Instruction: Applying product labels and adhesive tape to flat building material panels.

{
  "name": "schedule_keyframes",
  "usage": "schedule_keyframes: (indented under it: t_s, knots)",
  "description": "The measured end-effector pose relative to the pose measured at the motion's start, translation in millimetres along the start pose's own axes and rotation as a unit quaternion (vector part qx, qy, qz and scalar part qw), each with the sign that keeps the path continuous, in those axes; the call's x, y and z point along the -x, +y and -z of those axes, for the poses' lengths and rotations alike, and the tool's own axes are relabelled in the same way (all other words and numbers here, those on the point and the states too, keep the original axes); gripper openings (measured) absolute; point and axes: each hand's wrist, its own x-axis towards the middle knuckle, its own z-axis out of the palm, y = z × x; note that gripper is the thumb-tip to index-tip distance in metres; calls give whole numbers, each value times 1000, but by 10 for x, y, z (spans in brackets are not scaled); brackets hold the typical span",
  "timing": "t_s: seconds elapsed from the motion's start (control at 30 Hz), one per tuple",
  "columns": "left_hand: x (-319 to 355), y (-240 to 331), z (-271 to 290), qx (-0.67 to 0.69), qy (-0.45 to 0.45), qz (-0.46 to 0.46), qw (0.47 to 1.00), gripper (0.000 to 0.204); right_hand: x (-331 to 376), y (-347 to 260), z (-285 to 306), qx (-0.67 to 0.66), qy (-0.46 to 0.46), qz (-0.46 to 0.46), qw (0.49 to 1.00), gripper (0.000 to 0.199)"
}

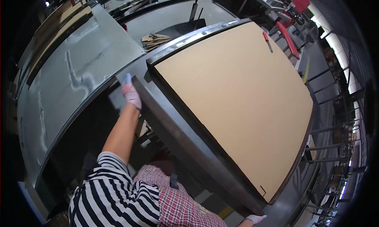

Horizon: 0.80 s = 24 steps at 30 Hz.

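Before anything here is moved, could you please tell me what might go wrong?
The red-handled tool lies near the edge of the tan board and might slide off if jolted. The left hand, at one end of the long metal piece, appears close to the grey table, so it could get pinched.

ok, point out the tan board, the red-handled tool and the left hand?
Tan board (241, 104): head view, middle of its upper face.
Red-handled tool (266, 37): head view, on the red handle.
Left hand (131, 95): head view, on the gloved back.
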Motion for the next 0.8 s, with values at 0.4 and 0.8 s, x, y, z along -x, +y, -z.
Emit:
schedule_keyframes:
  t_s: [0.4, 0.8]
  knots:
    - [3238, -1106, 3995, 188, -162, 489, 836, 85, 742, -547, 4497, 423, -52, 190, 884, 50]
    - [5106, -848, 3644, -152, -485, 618, 600, 57, 9, 206, 4342, 47, -531, -62, 844, 43]
